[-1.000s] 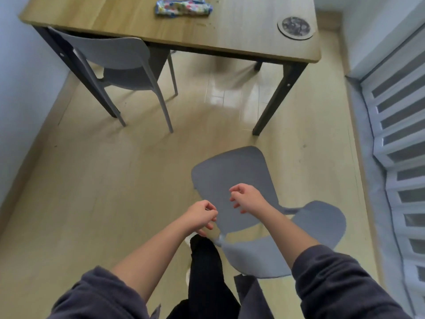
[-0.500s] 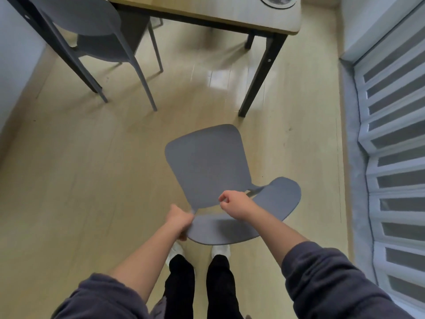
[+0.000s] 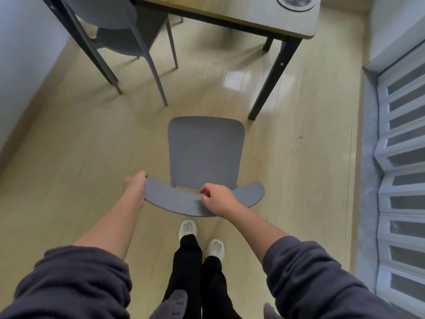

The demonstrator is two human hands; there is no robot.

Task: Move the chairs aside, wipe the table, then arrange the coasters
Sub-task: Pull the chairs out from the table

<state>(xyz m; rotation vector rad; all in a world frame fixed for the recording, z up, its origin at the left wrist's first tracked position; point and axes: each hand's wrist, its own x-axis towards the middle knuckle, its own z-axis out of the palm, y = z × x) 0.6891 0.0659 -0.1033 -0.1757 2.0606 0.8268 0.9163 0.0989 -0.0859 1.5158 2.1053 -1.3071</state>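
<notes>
Gripping the grey chair point(image 3: 204, 153) by its backrest, left hand point(image 3: 135, 184) curls round the left end, right hand point(image 3: 217, 199) over the middle; the chair stands on the floor point(image 3: 80, 146) apart from the counter point(image 3: 230, 8), seat pointing away toward it, backrest crosswise

The near chair point(image 3: 205, 153) stands before the table point(image 3: 230, 8), second chair point(image 3: 110, 10) under its left, coaster point(image 3: 295, 0) on its right.

Open floor point(image 3: 80, 139) left of the near chair point(image 3: 204, 153); table leg point(image 3: 273, 77) close ahead, apparently apart; shuttered panels point(image 3: 404, 157) along the right.
</notes>
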